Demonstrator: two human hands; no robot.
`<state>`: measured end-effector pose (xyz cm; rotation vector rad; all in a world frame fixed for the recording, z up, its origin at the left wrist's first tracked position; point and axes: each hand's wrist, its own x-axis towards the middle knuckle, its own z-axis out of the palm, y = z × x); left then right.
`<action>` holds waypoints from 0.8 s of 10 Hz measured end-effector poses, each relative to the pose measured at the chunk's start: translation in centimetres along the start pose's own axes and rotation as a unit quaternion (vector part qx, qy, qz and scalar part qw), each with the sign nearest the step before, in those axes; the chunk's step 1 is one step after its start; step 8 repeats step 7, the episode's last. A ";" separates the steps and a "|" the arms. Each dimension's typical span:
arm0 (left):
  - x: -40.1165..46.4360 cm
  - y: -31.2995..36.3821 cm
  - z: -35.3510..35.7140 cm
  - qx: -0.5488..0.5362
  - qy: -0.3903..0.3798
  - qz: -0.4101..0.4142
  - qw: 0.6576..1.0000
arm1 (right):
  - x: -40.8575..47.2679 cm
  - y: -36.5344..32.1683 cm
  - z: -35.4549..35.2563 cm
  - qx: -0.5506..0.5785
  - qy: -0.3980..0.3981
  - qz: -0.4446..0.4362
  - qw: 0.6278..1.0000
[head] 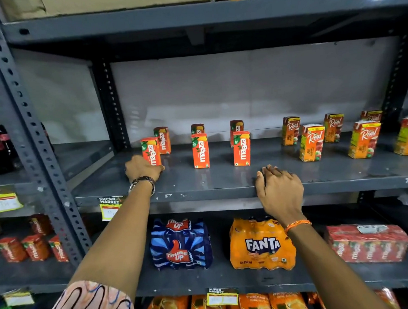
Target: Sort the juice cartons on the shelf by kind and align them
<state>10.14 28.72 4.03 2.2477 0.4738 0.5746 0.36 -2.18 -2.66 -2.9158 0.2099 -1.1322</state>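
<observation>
Sorting looks done, Maaza cartons (200, 150) at nine o'clock, Real cartons (311, 142) at three; left hand (142, 168) grips the front-left Maaza carton (150, 151), right hand (279, 189) rests empty, fingers loosely spread.

Shelf (224, 177): bare front strip along the near edge, partly taken by the left hand (142, 168) at the leftmost Maaza carton (151, 151) and the right hand (279, 187) resting mid-edge. Maaza cartons (200, 151) stand left in three spaced columns, open lanes between them. Real cartons (311, 142) crowd the right, gaps narrower. Wide gap separates the two groups. Ample headroom above all cartons.
</observation>
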 end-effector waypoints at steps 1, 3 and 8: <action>-0.1 0.0 -0.2 -0.002 -0.004 -0.009 1.000 | -0.1 -0.1 -0.2 -0.001 -0.002 0.003 1.000; -0.1 -0.2 -0.2 -0.005 -0.011 -0.008 1.000 | -0.1 -0.2 -0.4 0.000 0.001 0.005 1.000; -1.4 -0.1 -1.3 -0.027 0.067 -0.024 0.997 | 0.6 0.3 -1.8 0.108 -0.014 0.102 0.989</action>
